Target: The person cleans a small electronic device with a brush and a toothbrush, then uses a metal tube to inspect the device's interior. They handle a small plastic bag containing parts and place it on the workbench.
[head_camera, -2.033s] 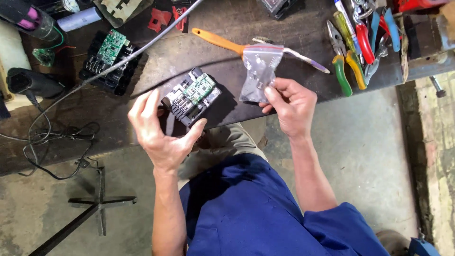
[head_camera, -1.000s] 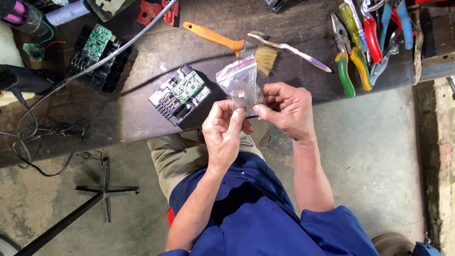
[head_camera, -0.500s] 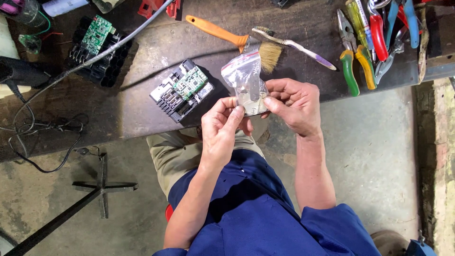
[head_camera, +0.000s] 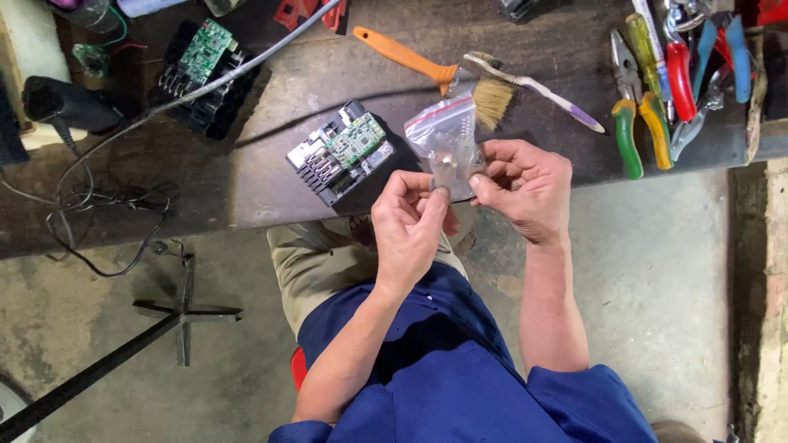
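A: Head view, left to right. Far left on the table [head_camera: 246, 189]: black handheld tool [head_camera: 66, 102] with tangled black cable [head_camera: 107, 205]. Next, a black battery pack with green board [head_camera: 205, 70], a grey cable [head_camera: 271, 45] running over it.

B: And centre?

A: Second pack with a green circuit board [head_camera: 341, 153], lying diagonally near the table's front edge, just left of the hands. Not touched.

B: Hands?

A: Both raised over the table edge, on a small clear zip bag [head_camera: 447, 143] with a red seal strip. Left hand [head_camera: 408, 230]: fingers curled, thumb and forefinger pressed together, pinching the bag's lower edge from below-left. Right hand [head_camera: 525, 189]: fingers pinching the bag's right side, other fingers loosely bent.

B: Bag orientation?

A: Long axis runs roughly up-down in frame, seal end pointing away from the person, toward the brush [head_camera: 443, 74]. Bag sits between the two hands, above the left fingertips and left of the right ones. Both hands touch it; neither is nearer. Contents look small and pale, can't tell what.

B: Further right?

A: Orange-handled brush and a toothbrush [head_camera: 542, 86] just behind the bag, on the table. Far right, well apart: pliers and cutters [head_camera: 657, 90] with green, yellow, red and blue handles.
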